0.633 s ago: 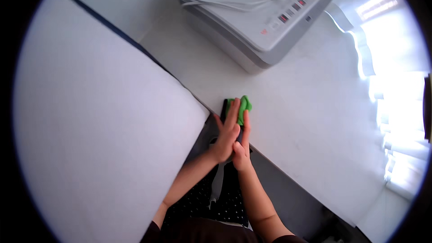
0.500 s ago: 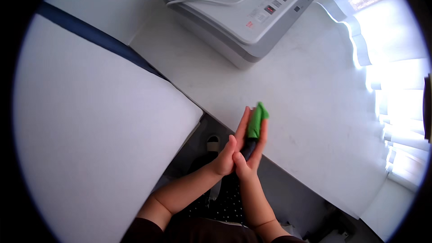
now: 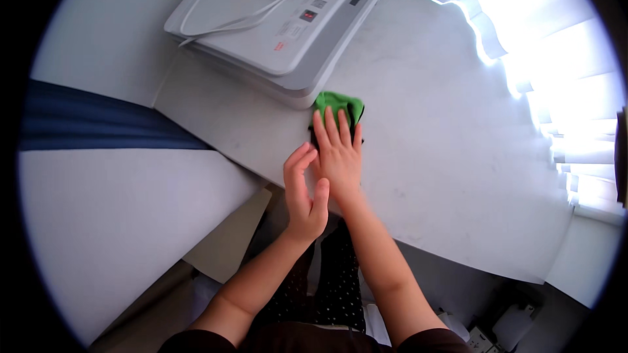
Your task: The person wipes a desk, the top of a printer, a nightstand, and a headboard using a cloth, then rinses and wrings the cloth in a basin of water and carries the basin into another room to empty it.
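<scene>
The right hand is lying flat, fingers spread, over a green-and-black cloth, pressing on it rather than gripping it; the cloth is resting on the white desk, showing chiefly at 12 o'clock of the fingertips. The printer is standing on the desk at 11 o'clock of the cloth, its near corner sitting just beside it. The left hand is hovering at 7 o'clock of the right, empty, its fingers loosely curled and its thumb apart from them; whether it is touching the right wrist cannot be told. By its posture, the right hand is probably wiping the desk with the cloth. A further stroke would be calling for even downward pressure, the fingertips guiding the cloth's front edge clear of the printer, the left hand leaving the path free.
</scene>
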The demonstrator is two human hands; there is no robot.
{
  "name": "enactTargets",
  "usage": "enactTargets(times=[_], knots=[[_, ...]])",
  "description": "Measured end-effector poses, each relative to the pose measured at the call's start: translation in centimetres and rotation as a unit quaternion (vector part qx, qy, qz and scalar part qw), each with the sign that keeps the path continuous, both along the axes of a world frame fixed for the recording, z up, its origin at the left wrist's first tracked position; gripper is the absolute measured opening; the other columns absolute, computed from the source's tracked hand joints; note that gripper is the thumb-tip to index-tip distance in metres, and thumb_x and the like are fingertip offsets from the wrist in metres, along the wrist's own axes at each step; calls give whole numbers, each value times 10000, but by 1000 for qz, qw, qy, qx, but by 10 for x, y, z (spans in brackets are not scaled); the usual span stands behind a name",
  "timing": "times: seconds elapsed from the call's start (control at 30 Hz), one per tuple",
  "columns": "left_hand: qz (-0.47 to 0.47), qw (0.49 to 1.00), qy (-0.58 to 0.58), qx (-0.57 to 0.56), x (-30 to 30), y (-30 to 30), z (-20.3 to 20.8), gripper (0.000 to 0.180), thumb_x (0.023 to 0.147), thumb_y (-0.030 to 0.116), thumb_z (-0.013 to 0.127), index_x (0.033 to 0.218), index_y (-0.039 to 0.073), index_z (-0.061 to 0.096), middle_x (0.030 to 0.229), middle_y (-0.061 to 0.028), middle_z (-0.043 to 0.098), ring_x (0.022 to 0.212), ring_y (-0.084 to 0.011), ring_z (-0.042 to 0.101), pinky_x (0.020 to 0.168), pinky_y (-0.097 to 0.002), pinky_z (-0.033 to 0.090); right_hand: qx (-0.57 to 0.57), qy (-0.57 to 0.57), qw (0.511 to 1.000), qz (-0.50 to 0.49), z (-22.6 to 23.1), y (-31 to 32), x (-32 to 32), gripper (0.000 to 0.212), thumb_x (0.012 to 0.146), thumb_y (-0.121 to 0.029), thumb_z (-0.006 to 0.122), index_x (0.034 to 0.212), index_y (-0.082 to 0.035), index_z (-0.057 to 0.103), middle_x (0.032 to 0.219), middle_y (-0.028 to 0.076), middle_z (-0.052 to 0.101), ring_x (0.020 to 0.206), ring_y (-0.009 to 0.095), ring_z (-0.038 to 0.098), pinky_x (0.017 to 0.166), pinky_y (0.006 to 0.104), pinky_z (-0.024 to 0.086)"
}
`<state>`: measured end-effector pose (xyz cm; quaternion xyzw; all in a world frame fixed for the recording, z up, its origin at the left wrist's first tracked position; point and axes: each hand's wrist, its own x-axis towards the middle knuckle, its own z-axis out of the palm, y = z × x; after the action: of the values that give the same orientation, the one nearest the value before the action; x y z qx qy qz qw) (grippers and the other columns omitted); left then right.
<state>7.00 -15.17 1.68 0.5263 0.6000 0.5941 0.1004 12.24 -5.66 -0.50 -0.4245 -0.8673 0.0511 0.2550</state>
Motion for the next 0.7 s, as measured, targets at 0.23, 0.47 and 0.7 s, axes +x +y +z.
enactTargets(times=[0.23, 0.47, 0.7], knots=[[-26, 995, -84, -52, -3, 21, 8, 248, 898, 96, 514, 1116, -18, 544, 1136, -140, 563, 1047, -251, 538, 930, -348, 410, 45, 5, 998, 40, 0, 80, -21, 548, 892, -369, 509, 1406, -216, 392, 1467, 56, 359, 1366, 267, 293, 1114, 531, 176], [-33, 985, -132, -102, -2, 37, 18, 185, 919, 96, 494, 1030, -21, 583, 959, -97, 617, 915, -191, 583, 840, -287, 449, 63, -20, 997, 43, 12, 143, -26, 491, 961, -428, 356, 1419, -252, 367, 1492, 4, 329, 1397, 215, 246, 1142, 495, 113], [62, 992, 112, -9, -44, 131, 28, 169, 870, 75, 536, 1003, -16, 585, 936, -140, 614, 928, -313, 583, 801, -358, 473, 32, -26, 997, 66, 30, 156, -35, 483, 971, -425, 332, 1422, -253, 363, 1498, -16, 317, 1405, 199, 225, 1148, 486, 107]])
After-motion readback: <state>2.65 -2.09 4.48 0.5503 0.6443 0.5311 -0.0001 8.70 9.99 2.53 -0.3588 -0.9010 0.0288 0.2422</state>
